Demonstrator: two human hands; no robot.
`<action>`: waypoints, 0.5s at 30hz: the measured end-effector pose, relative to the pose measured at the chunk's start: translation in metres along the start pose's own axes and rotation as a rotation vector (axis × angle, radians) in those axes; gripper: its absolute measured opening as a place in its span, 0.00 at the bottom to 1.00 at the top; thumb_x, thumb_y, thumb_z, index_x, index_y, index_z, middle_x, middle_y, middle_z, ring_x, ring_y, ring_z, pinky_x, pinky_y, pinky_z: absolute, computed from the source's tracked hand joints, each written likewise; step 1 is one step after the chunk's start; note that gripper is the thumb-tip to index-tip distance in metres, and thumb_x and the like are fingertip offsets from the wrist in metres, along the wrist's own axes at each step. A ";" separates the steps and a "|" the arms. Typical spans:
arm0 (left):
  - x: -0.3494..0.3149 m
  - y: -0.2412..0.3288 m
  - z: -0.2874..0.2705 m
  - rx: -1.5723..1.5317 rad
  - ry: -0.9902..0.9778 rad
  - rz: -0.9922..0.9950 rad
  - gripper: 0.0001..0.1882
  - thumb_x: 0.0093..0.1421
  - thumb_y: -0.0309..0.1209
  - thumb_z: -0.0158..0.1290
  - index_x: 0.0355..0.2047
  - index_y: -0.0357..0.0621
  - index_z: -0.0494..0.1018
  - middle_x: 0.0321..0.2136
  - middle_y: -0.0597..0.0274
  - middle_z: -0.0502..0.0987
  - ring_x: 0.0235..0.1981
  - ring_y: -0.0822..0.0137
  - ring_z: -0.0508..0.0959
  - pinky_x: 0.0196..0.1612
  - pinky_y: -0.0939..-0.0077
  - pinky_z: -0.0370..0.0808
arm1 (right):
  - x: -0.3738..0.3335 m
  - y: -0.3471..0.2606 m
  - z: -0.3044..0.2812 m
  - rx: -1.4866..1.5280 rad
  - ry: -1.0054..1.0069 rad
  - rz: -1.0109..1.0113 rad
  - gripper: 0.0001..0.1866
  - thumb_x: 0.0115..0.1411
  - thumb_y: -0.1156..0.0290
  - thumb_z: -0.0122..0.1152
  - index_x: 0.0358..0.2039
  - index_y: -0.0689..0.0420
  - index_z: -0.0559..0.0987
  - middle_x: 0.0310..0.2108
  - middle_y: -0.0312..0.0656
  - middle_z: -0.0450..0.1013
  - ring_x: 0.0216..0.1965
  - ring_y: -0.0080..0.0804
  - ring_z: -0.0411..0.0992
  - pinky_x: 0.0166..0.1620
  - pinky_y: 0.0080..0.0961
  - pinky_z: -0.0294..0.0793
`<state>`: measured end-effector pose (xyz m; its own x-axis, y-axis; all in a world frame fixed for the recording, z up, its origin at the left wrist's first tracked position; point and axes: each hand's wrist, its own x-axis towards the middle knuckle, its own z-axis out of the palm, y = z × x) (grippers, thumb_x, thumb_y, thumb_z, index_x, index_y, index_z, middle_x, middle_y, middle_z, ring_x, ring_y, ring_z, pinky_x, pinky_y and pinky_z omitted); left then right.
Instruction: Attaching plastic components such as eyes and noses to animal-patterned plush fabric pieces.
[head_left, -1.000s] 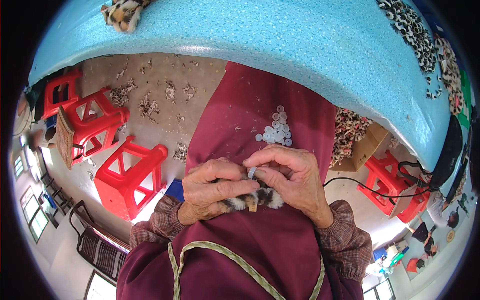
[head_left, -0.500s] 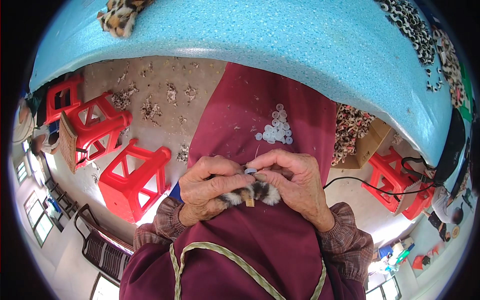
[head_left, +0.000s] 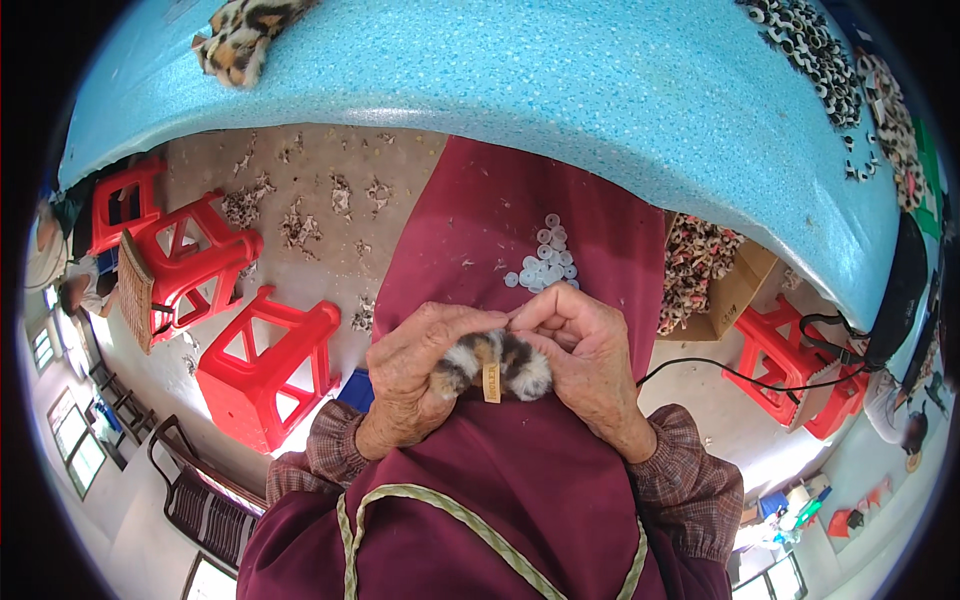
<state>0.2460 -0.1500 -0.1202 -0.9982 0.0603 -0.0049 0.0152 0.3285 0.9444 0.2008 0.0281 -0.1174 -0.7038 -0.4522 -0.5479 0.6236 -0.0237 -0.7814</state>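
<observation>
A small spotted plush piece (head_left: 521, 372) in black, white and tan fur is held between my two hands above my lap. A tan fabric label (head_left: 491, 382) hangs from its middle toward me. My left hand (head_left: 412, 370) is closed around the fur's left end, its index finger stretched along the top. My right hand (head_left: 588, 360) grips the other end, with thumb and bent index finger meeting the left fingertips at the far edge. What lies between those fingertips is hidden. Beyond my hands, several translucent white plastic washers (head_left: 543, 268) lie on my dark red apron (head_left: 440, 250).
A blue speckled table (head_left: 520, 90) curves across the far side, bearing a spotted fur piece (head_left: 240, 45) and many small black-and-white parts (head_left: 815, 70). Red stools (head_left: 265, 365) stand at left. At right, a cardboard box (head_left: 738, 295) holds fur pieces; a black cable (head_left: 710, 357) runs nearby.
The plush piece has turned so more fur and the label face up. The white washer seen at my fingertips is now out of sight. My right hand has shifted slightly left.
</observation>
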 end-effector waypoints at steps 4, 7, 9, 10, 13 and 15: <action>0.001 -0.002 -0.001 0.029 0.024 0.045 0.18 0.61 0.41 0.49 0.38 0.35 0.75 0.32 0.54 0.77 0.32 0.61 0.79 0.35 0.73 0.75 | -0.005 0.004 -0.006 0.140 -0.087 0.052 0.06 0.56 0.84 0.57 0.35 0.64 0.72 0.32 0.37 0.73 0.35 0.17 0.72 0.39 0.14 0.73; 0.003 -0.001 -0.003 0.027 -0.032 0.052 0.17 0.61 0.39 0.50 0.38 0.36 0.75 0.31 0.54 0.77 0.31 0.61 0.79 0.34 0.73 0.76 | -0.009 0.007 -0.008 0.271 -0.147 0.054 0.09 0.54 0.81 0.62 0.35 0.64 0.72 0.35 0.41 0.74 0.36 0.20 0.73 0.39 0.16 0.75; 0.004 0.001 -0.002 -0.006 -0.057 0.058 0.17 0.61 0.39 0.50 0.38 0.36 0.74 0.31 0.54 0.77 0.31 0.60 0.79 0.33 0.73 0.76 | -0.009 0.011 -0.007 0.314 -0.124 0.065 0.11 0.52 0.80 0.65 0.34 0.64 0.72 0.35 0.40 0.74 0.36 0.19 0.72 0.39 0.15 0.75; 0.003 0.001 -0.001 -0.001 -0.065 0.038 0.19 0.62 0.42 0.48 0.38 0.36 0.74 0.30 0.54 0.77 0.30 0.61 0.79 0.33 0.73 0.76 | -0.009 0.011 -0.007 0.316 -0.122 0.068 0.11 0.52 0.80 0.65 0.34 0.64 0.72 0.35 0.40 0.74 0.36 0.19 0.72 0.39 0.15 0.75; 0.002 -0.002 0.001 -0.020 -0.078 0.003 0.20 0.63 0.44 0.46 0.38 0.36 0.74 0.30 0.54 0.77 0.30 0.61 0.79 0.33 0.72 0.76 | -0.006 0.011 -0.007 0.199 -0.100 0.095 0.09 0.51 0.85 0.63 0.31 0.64 0.71 0.31 0.35 0.72 0.33 0.17 0.73 0.37 0.14 0.75; 0.001 -0.003 0.003 -0.040 -0.080 -0.019 0.20 0.63 0.44 0.46 0.37 0.36 0.74 0.30 0.54 0.77 0.30 0.61 0.79 0.32 0.72 0.76 | -0.005 0.011 -0.007 0.181 -0.087 0.105 0.09 0.51 0.85 0.63 0.29 0.63 0.71 0.29 0.35 0.72 0.31 0.17 0.72 0.36 0.14 0.75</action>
<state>0.2447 -0.1484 -0.1240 -0.9904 0.1299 -0.0474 -0.0074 0.2926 0.9562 0.2090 0.0366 -0.1258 -0.6047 -0.5358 -0.5892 0.7483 -0.1290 -0.6507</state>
